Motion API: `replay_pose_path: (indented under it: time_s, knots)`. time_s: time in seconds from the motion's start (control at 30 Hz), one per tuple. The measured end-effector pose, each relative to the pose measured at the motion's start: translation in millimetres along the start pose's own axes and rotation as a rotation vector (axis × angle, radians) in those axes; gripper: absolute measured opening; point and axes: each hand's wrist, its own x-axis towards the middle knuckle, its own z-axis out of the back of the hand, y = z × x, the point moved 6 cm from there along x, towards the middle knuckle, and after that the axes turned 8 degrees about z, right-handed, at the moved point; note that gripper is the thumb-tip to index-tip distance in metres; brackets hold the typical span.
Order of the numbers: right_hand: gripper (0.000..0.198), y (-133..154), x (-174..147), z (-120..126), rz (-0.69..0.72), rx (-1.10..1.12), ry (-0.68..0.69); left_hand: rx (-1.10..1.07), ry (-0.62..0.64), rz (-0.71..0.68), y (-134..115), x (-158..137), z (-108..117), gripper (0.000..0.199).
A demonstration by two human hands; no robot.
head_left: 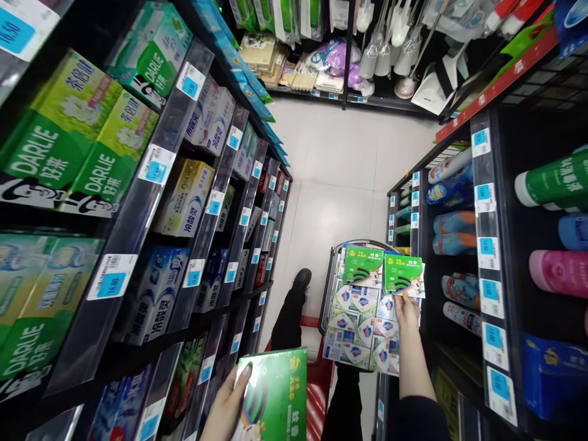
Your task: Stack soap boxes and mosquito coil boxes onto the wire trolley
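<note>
My left hand (229,398) grips a green mosquito coil box (280,386) by its left edge, thumb on the front face, low in the head view. Further right, my right hand (408,315) has its fingers on the lower edge of a second green mosquito coil box (400,274). That one lies at the top right of a basket (325,288) stacked with packs of soap (356,327). Beside it at the top of the stack is another green mosquito coil box (362,264). The fingertips of my right hand are partly hidden.
Toothpaste shelves (151,177) stand close on the left, bottle shelves (487,245) on the right. A rack with brushes and dustpans (344,79) crosses the aisle's far end. A red plastic object (319,386) sits between my legs, and my shoe (302,278) rests on the tiled floor (331,159).
</note>
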Motion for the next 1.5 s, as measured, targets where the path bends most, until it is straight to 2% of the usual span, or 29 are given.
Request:
replay_pose_path:
  time_s: [0.17,0.23,0.3,0.37,0.4,0.47,0.63,0.77,0.9,1.07,1.27,1.4,1.5]
  knots:
    - [0.046,23.3,-10.0,14.0,-0.018,-0.427,-0.083,0.037,-0.037,-0.012,-1.0,5.7,1.5,0.048]
    - [0.052,49.7,-9.4,10.9,0.128,-0.700,-0.047,0.034,-0.044,-0.009,-1.6,5.7,1.8,0.047]
    - [0.071,80.2,-5.9,-11.8,0.426,-1.053,0.131,0.025,-0.033,-0.002,-2.7,4.0,1.1,0.047]
    - [0.086,99.7,-2.3,-46.1,0.731,-1.336,0.390,0.015,0.002,0.008,-4.3,1.9,-1.3,0.050]
    - [0.090,105.4,1.6,-62.1,0.826,-1.407,0.494,0.012,0.020,0.016,-5.0,1.1,-2.7,0.052]
    - [0.085,112.3,13.5,-92.7,0.921,-1.476,0.637,0.007,0.037,0.035,-6.2,0.7,-5.2,0.055]
    - [0.044,107.0,39.1,-158.4,0.929,-1.476,0.859,-0.004,0.038,0.040,-8.5,2.8,-8.9,0.053]
    - [0.027,92.8,49.3,-173.3,0.816,-1.479,0.947,0.016,-0.011,0.029,-7.5,1.6,-3.4,0.051]
    - [0.026,89.7,51.6,-168.2,0.791,-1.464,0.975,0.054,-0.033,0.005,-7.7,1.7,2.6,0.046]
    - [0.030,90.5,48.5,-164.4,0.800,-1.455,0.972,0.044,-0.090,0.038,-4.3,9.4,7.3,0.045]
    - [0.035,89.8,46.8,-163.4,0.798,-1.426,0.953,0.036,-0.073,0.059,0.7,13.2,3.9,0.047]
    - [0.046,100.6,68.8,-138.5,0.774,-1.405,0.848,0.042,-0.037,0.035,-0.1,10.4,1.5,0.046]
    - [0.036,105.5,95.4,-105.7,0.694,-1.441,0.769,0.050,-0.028,0.001,-3.8,9.8,1.3,0.044]
